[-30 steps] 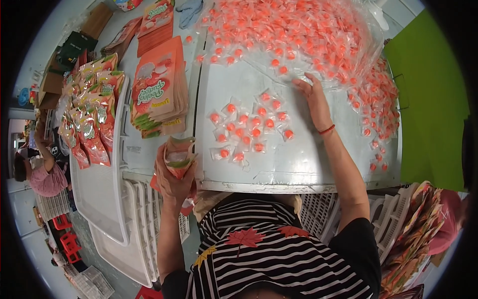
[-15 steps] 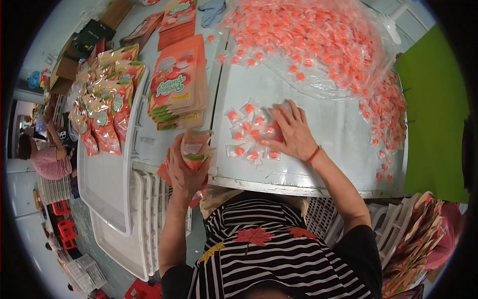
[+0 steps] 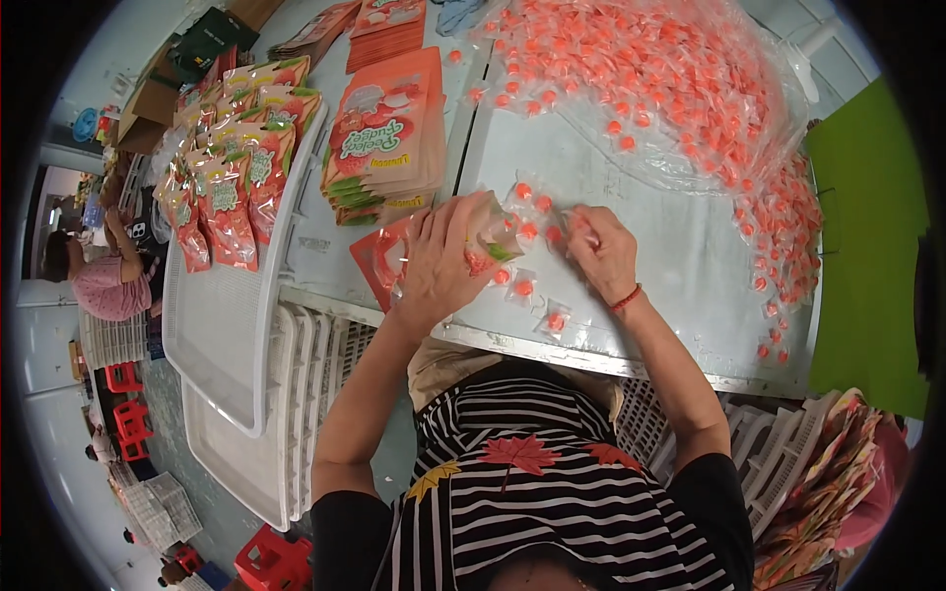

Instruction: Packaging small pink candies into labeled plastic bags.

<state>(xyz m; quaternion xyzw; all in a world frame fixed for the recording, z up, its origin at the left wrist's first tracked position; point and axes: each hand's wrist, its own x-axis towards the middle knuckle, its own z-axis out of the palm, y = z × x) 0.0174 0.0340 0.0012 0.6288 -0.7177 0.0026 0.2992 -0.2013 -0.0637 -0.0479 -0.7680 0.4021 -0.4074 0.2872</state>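
You have the printed pouch [image 3: 490, 239] over the near part of the metal-topped table [image 3: 690, 325], tilted, its mouth turned right toward a few loose wrapped candies [image 3: 523, 288]. Your left hand [image 3: 439, 258] is clamped around its side; red printed film [image 3: 367, 258] pokes out beyond that hand (I cannot tell whether it belongs to the same pouch). Your right hand [image 3: 599, 246] is well clear of the left, its fingers curled in at the candies just right of the pouch mouth; whether they grip one, I cannot tell. One candy [image 3: 556, 321] lies nearer the table's front edge.

Farther back, a large candy heap [image 3: 660, 89] sits on clear plastic sheeting [image 3: 631, 169], with a smaller heap [image 3: 783, 231] at the right, beside a green panel [image 3: 872, 236]. To your left lies a stack of flat pouches [image 3: 384, 128], and past it plump pouches [image 3: 232, 167] fill the far end of a white tray [image 3: 217, 315]. Beyond that, a co-worker in pink [image 3: 108, 286] is near red stools [image 3: 133, 424].
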